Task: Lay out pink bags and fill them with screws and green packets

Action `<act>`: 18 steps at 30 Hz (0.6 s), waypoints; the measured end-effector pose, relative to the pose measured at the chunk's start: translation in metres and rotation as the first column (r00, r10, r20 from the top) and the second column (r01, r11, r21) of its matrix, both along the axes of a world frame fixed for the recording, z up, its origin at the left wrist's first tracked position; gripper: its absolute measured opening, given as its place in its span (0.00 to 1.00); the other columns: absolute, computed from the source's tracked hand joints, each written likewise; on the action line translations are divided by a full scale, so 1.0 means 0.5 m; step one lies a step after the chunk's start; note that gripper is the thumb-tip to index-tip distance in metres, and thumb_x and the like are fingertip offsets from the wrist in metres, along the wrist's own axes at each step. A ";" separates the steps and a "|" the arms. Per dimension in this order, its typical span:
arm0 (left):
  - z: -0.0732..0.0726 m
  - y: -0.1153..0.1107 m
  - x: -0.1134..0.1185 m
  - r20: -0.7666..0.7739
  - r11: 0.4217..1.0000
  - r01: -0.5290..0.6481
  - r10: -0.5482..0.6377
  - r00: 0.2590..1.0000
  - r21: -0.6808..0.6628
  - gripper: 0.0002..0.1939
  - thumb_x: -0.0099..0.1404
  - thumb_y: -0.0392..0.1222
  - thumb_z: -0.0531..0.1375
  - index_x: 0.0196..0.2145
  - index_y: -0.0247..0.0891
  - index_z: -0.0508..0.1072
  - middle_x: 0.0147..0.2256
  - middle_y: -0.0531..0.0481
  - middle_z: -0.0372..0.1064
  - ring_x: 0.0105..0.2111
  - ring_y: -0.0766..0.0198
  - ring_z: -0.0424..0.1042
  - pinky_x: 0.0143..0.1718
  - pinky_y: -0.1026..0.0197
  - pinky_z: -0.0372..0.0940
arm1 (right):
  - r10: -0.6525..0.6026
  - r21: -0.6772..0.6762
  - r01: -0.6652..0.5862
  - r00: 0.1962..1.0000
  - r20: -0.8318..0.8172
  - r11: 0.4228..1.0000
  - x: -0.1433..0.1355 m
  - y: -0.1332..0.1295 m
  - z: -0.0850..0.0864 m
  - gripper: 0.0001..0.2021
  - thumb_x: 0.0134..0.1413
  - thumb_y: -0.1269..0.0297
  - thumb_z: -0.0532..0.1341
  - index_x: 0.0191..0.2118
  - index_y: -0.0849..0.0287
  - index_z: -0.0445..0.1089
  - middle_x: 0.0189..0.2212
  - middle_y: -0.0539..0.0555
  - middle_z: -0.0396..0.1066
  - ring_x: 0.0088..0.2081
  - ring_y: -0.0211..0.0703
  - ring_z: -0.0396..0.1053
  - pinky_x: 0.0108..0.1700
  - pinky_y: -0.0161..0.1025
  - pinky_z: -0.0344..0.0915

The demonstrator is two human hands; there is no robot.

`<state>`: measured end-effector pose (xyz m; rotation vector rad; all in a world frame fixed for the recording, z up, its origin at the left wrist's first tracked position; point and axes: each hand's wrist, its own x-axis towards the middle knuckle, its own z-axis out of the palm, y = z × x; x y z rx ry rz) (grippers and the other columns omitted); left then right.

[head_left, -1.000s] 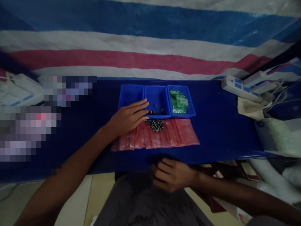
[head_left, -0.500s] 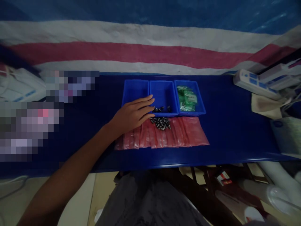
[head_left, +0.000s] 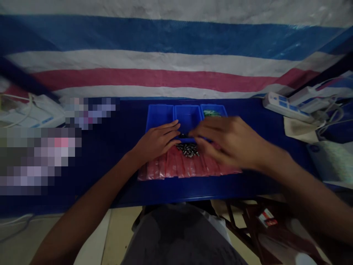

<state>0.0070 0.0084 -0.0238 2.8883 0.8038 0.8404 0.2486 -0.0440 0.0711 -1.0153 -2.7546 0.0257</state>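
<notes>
My left hand lies with fingers stretched out over the front corner of the blue tray with three compartments, its fingertips at the middle one. Red plastic bags overlap in a row in front of the tray, partly under my left hand. A pile of small dark and silvery screws sits on the bags. A few dark pieces show in the middle compartment. My right hand, blurred, reaches over the tray's right front, thumb near the pile; its grip is unclear. Green packets in the right compartment are mostly hidden behind it.
The blue table runs along a striped sheet. At the right stand a white power strip and cables. A white device and blurred-out items stand at the left. Below right is a dark stool with a small red-and-white box.
My right hand has come up from below the table edge to the tray and pile. My left hand stays put on the tray. The view has tilted up slightly.
</notes>
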 end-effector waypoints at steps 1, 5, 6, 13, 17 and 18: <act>-0.001 0.001 0.000 0.006 1.000 -0.015 0.015 1.000 -0.009 0.17 0.76 0.46 0.59 0.55 0.33 0.76 0.59 0.36 0.74 0.63 0.53 0.72 0.64 0.50 0.71 | 0.002 0.031 -0.007 0.988 0.155 0.999 -0.003 0.042 0.000 0.22 0.75 0.57 0.50 0.43 0.63 0.79 0.38 0.63 0.81 0.40 0.53 0.77 0.45 0.49 0.69; -0.002 0.004 -0.003 0.007 1.000 -0.018 0.018 1.000 0.000 0.14 0.75 0.43 0.60 0.53 0.32 0.76 0.58 0.36 0.75 0.62 0.54 0.73 0.63 0.51 0.72 | 0.050 -0.017 -0.048 0.871 0.489 0.999 -0.039 0.143 -0.051 0.31 0.73 0.42 0.51 0.41 0.66 0.80 0.35 0.67 0.81 0.39 0.58 0.78 0.47 0.51 0.67; -0.002 0.004 -0.003 0.010 1.000 -0.009 0.009 1.000 0.006 0.13 0.75 0.41 0.61 0.52 0.32 0.76 0.57 0.36 0.76 0.61 0.54 0.74 0.62 0.51 0.72 | 0.067 -0.046 -0.051 0.853 0.518 0.998 -0.047 0.150 -0.066 0.33 0.73 0.39 0.50 0.41 0.66 0.79 0.35 0.67 0.81 0.38 0.57 0.79 0.45 0.50 0.66; -0.005 0.006 0.003 0.098 1.000 0.003 -0.006 0.995 0.031 0.10 0.74 0.41 0.62 0.48 0.32 0.78 0.55 0.36 0.77 0.59 0.55 0.76 0.60 0.55 0.74 | 0.046 -0.155 0.022 0.906 0.420 0.988 -0.056 0.136 -0.102 0.41 0.73 0.37 0.40 0.47 0.71 0.77 0.43 0.71 0.79 0.36 0.52 0.78 0.37 0.43 0.64; -0.007 0.004 0.008 0.157 0.998 -0.017 0.008 0.988 0.056 0.12 0.75 0.43 0.61 0.49 0.32 0.78 0.52 0.39 0.79 0.57 0.55 0.77 0.59 0.55 0.75 | -0.039 -0.122 0.090 0.928 0.370 0.988 -0.065 0.134 -0.099 0.42 0.73 0.37 0.39 0.49 0.73 0.76 0.45 0.72 0.77 0.37 0.52 0.77 0.38 0.43 0.66; -0.008 0.003 0.008 0.161 0.998 -0.016 0.007 0.987 0.054 0.12 0.75 0.42 0.61 0.49 0.33 0.78 0.52 0.39 0.80 0.57 0.55 0.77 0.59 0.55 0.75 | -0.043 -0.126 0.098 0.922 0.384 0.987 -0.067 0.134 -0.097 0.42 0.73 0.36 0.40 0.48 0.73 0.77 0.44 0.73 0.77 0.37 0.53 0.77 0.38 0.43 0.66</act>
